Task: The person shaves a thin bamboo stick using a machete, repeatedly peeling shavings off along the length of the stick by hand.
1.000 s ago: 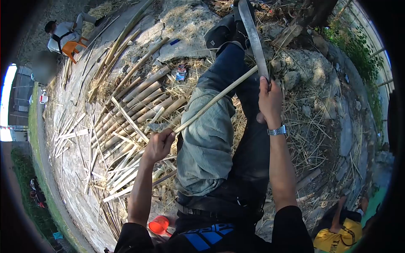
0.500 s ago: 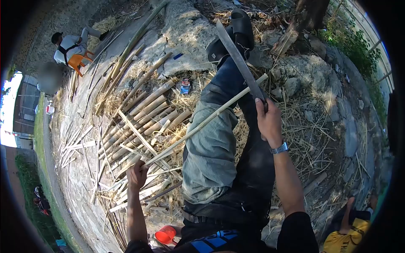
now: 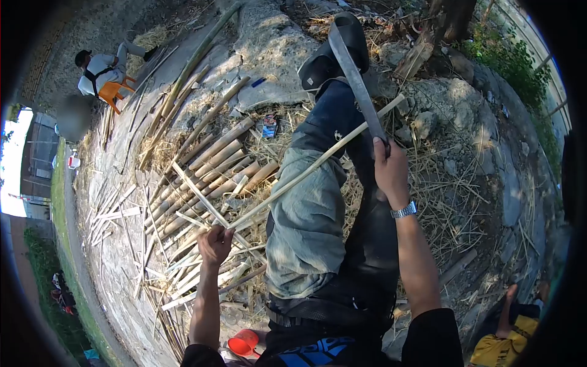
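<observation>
My left hand [image 3: 214, 245] is closed round the lower end of a long pale bamboo strip [image 3: 293, 180]. The strip slants up to the right across my cloth-covered thigh [image 3: 309, 214]. In my right hand [image 3: 391, 171] is the handle of a long machete [image 3: 358, 82], its blade pointing up and slightly left, over my dark shoe. Blade and strip cross just above my right hand; whether the edge bites into the strip cannot be told. A metal watch is on my right wrist.
Cut bamboo poles [image 3: 214, 165] and pale split strips [image 3: 183, 275] lie on the ground to the left. A red scoop [image 3: 244, 342] is by my hip. One person sits on an orange chair [image 3: 115, 92]; another, in yellow [image 3: 507, 345], is at the lower right. Rocks [image 3: 425, 122] lie rightward.
Over the last second my left hand moved down and left, then slightly back up and right with the strip. The machete now crosses the strip a little below its upper end.
</observation>
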Action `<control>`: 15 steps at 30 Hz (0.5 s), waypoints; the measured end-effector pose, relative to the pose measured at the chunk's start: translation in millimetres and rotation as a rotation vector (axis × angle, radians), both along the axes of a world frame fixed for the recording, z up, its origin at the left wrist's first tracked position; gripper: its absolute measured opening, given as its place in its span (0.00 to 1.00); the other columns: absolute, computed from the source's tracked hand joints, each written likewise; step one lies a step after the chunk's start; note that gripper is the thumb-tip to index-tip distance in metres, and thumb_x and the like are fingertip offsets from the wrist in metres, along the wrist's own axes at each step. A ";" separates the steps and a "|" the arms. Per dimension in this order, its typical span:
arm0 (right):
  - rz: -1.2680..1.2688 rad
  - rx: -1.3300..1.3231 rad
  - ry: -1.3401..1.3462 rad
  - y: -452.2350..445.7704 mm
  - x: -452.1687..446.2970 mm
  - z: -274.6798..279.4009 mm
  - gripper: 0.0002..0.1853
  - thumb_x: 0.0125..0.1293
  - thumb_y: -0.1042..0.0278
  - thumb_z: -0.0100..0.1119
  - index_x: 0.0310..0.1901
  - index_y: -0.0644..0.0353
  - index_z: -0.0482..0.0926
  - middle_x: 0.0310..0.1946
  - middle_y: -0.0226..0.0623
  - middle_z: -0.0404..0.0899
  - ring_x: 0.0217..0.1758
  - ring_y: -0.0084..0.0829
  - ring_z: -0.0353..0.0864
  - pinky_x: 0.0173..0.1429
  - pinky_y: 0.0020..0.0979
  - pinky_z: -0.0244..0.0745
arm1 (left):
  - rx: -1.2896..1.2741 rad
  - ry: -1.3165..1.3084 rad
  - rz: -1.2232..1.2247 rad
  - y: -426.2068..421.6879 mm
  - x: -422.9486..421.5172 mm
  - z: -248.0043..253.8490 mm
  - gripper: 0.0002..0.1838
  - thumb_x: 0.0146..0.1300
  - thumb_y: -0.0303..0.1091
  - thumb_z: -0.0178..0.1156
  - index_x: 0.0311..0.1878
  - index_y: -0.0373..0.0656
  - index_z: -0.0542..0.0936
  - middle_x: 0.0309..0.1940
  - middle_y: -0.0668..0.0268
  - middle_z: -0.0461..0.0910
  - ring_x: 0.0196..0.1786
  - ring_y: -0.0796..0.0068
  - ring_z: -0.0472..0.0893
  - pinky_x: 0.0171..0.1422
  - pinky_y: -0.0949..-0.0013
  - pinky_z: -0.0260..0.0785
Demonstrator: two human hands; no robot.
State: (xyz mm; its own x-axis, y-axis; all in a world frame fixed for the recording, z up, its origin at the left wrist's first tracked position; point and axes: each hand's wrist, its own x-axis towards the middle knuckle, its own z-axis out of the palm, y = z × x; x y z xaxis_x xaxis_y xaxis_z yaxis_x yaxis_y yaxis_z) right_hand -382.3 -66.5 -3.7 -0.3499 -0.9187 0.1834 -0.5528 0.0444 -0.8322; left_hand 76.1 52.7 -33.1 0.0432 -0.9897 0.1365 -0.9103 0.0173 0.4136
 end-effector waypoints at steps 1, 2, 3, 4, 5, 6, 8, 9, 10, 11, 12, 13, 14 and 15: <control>-0.030 0.021 -0.015 -1.0 3.7 -1.8 0.17 0.78 0.59 0.56 0.43 0.68 0.80 0.26 0.54 0.82 0.31 0.54 0.84 0.35 0.45 0.75 | -0.077 0.038 -0.041 -3.2 -15.1 8.3 0.16 0.62 0.36 0.72 0.24 0.41 0.76 0.13 0.60 0.69 0.16 0.62 0.67 0.24 0.60 0.60; -0.059 0.031 -0.031 -6.4 8.1 -0.7 0.17 0.77 0.58 0.57 0.44 0.69 0.80 0.28 0.55 0.82 0.32 0.55 0.85 0.36 0.45 0.75 | -0.056 0.031 -0.034 -4.4 -17.1 7.0 0.17 0.62 0.37 0.71 0.23 0.41 0.76 0.12 0.60 0.68 0.15 0.62 0.65 0.23 0.60 0.59; 0.014 0.055 -0.056 0.1 20.1 2.2 0.17 0.77 0.58 0.57 0.44 0.68 0.80 0.27 0.55 0.82 0.32 0.56 0.84 0.36 0.46 0.75 | -0.073 0.050 -0.031 -7.2 -22.3 4.8 0.18 0.62 0.38 0.72 0.23 0.41 0.75 0.12 0.60 0.68 0.15 0.62 0.65 0.23 0.59 0.59; 0.085 0.081 -0.077 16.6 37.3 4.7 0.18 0.77 0.57 0.58 0.44 0.68 0.80 0.26 0.55 0.82 0.33 0.58 0.84 0.36 0.48 0.76 | -0.087 0.072 -0.030 -9.7 -27.0 3.2 0.18 0.62 0.38 0.72 0.23 0.41 0.75 0.12 0.60 0.68 0.15 0.62 0.65 0.23 0.59 0.59; 0.211 0.131 -0.089 33.0 53.0 6.5 0.18 0.76 0.57 0.60 0.43 0.68 0.80 0.24 0.54 0.81 0.32 0.59 0.84 0.35 0.49 0.75 | 0.013 -0.044 -0.017 -11.9 -30.5 11.5 0.20 0.62 0.46 0.73 0.24 0.44 0.77 0.15 0.60 0.78 0.18 0.59 0.80 0.25 0.61 0.70; 0.255 0.192 0.020 43.8 56.7 13.9 0.17 0.75 0.57 0.61 0.40 0.67 0.79 0.22 0.52 0.80 0.30 0.57 0.84 0.33 0.47 0.75 | 0.008 0.010 -0.004 -13.7 -25.4 12.6 0.19 0.62 0.45 0.73 0.24 0.43 0.78 0.14 0.60 0.78 0.18 0.60 0.79 0.25 0.60 0.70; 0.272 0.161 -0.123 36.0 41.1 16.9 0.17 0.75 0.58 0.61 0.38 0.67 0.78 0.21 0.51 0.79 0.29 0.55 0.84 0.32 0.45 0.74 | 0.024 0.029 -0.010 -8.5 -18.4 4.7 0.19 0.62 0.44 0.74 0.25 0.42 0.80 0.13 0.60 0.76 0.16 0.62 0.78 0.25 0.61 0.69; 0.220 0.112 -0.025 25.5 31.1 12.6 0.17 0.76 0.58 0.60 0.37 0.67 0.79 0.21 0.49 0.79 0.27 0.52 0.84 0.30 0.43 0.73 | 0.037 0.029 -0.006 -10.3 -18.4 6.8 0.19 0.62 0.44 0.74 0.25 0.42 0.79 0.13 0.61 0.75 0.16 0.63 0.77 0.24 0.62 0.68; 0.123 0.058 -0.050 11.5 21.4 10.9 0.17 0.77 0.58 0.58 0.38 0.67 0.79 0.22 0.50 0.79 0.25 0.50 0.82 0.30 0.45 0.71 | 0.057 0.029 0.013 -9.0 -20.2 10.3 0.19 0.61 0.43 0.74 0.25 0.41 0.79 0.12 0.61 0.75 0.15 0.64 0.75 0.24 0.62 0.67; 0.037 0.114 -0.078 -3.9 8.1 6.6 0.18 0.77 0.58 0.57 0.38 0.67 0.79 0.22 0.50 0.79 0.25 0.51 0.82 0.31 0.45 0.72 | 0.013 0.074 0.012 -10.2 -22.1 8.7 0.20 0.62 0.43 0.74 0.24 0.42 0.78 0.12 0.62 0.74 0.15 0.65 0.74 0.23 0.62 0.66; -0.061 0.154 -0.101 -14.4 -1.3 2.5 0.18 0.78 0.58 0.56 0.39 0.68 0.79 0.22 0.51 0.79 0.25 0.52 0.81 0.31 0.45 0.72 | -0.004 0.048 -0.002 -13.3 -28.5 10.4 0.20 0.63 0.43 0.73 0.23 0.42 0.77 0.12 0.63 0.74 0.14 0.66 0.74 0.23 0.62 0.65; -0.054 0.173 -0.184 -11.9 5.9 -3.9 0.18 0.78 0.57 0.56 0.39 0.68 0.80 0.22 0.51 0.79 0.26 0.53 0.82 0.32 0.46 0.73 | -0.012 0.028 -0.017 -17.1 -34.4 10.5 0.21 0.63 0.43 0.73 0.22 0.43 0.76 0.12 0.63 0.74 0.14 0.66 0.74 0.23 0.62 0.65; -0.046 0.188 -0.268 -6.2 17.0 -11.2 0.19 0.78 0.56 0.56 0.39 0.68 0.80 0.22 0.52 0.79 0.27 0.54 0.82 0.34 0.46 0.74 | -0.025 0.006 -0.033 -22.3 -39.4 10.9 0.21 0.63 0.43 0.73 0.22 0.43 0.76 0.12 0.63 0.74 0.14 0.66 0.74 0.23 0.63 0.66; 0.065 0.117 -0.167 13.6 38.7 0.4 0.19 0.77 0.56 0.57 0.38 0.68 0.79 0.22 0.52 0.79 0.28 0.54 0.84 0.35 0.46 0.74 | -0.036 0.013 -0.040 -26.9 -39.3 11.5 0.21 0.63 0.43 0.73 0.22 0.43 0.76 0.12 0.63 0.74 0.14 0.66 0.74 0.23 0.63 0.66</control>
State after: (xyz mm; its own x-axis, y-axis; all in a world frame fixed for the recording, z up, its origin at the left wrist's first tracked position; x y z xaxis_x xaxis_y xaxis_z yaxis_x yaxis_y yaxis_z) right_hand -343.6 -52.9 -3.3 -0.3062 -0.9518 0.0182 -0.4120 0.1153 -0.9039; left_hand 36.9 25.8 -21.6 0.0056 -0.9852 0.1716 -0.9031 0.0687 0.4239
